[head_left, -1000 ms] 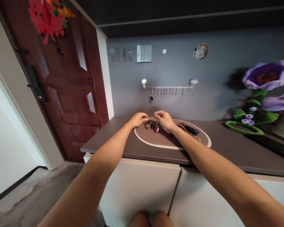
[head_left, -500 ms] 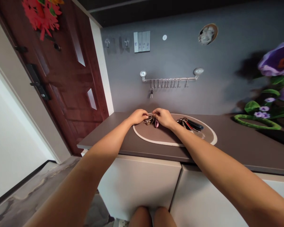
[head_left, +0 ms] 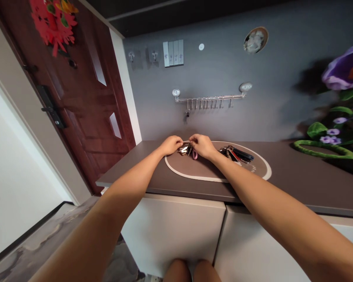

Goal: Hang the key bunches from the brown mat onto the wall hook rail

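Observation:
My left hand (head_left: pixel 172 145) is closed at the left side of a bunch of keys (head_left: pixel 184 150), its fingertips pinched at the bunch. From the other side my right hand (head_left: pixel 202 145) pinches the same bunch near a pink tag (head_left: pixel 195 154) that hangs below the fingers. The bunch lies over a brown oval mat (head_left: pixel 200 170) with a pale border. To the right of my right hand, a second pile of keys (head_left: pixel 236 154) with black and red pieces rests on the mat. My fingers partly hide what exactly each hand grips.
A rail with hooks (head_left: pixel 210 98) is fixed to the grey wall, and a small key ring (head_left: pixel 187 114) hangs at its left end. Purple artificial flowers (head_left: pixel 330 137) stand at the right of the dark countertop (head_left: pixel 294 188). A red-brown door (head_left: pixel 85 117) is at the left.
The view has shifted slightly. Both hands stay at the key bunch, and the keys between them have turned a little and now catch more light.

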{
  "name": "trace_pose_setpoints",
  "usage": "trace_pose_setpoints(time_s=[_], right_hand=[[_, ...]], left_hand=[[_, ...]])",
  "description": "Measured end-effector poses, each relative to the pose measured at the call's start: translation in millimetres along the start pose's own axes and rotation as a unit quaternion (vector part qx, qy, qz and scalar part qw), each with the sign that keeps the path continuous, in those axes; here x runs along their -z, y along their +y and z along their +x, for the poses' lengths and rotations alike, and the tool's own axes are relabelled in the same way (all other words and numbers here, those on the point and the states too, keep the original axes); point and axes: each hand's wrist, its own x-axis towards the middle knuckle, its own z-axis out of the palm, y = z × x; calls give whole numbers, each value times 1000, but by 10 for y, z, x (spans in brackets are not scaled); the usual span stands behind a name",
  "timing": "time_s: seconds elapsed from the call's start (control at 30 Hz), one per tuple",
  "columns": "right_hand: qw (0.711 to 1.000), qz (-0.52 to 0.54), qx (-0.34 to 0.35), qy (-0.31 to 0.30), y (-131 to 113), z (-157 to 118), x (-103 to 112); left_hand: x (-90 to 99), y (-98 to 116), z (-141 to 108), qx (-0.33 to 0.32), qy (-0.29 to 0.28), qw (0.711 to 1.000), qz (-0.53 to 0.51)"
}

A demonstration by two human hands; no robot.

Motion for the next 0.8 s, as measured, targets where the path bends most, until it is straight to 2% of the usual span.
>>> trace_pose_setpoints(time_s=[0.5, 0.8], right_hand=[[999, 40, 6, 22, 9, 8, -19], [999, 45, 6, 3, -63, -35, 25]], left_hand=[[108, 36, 39, 35, 111, 993, -9], [149, 102, 46, 79, 159, 978, -113]])
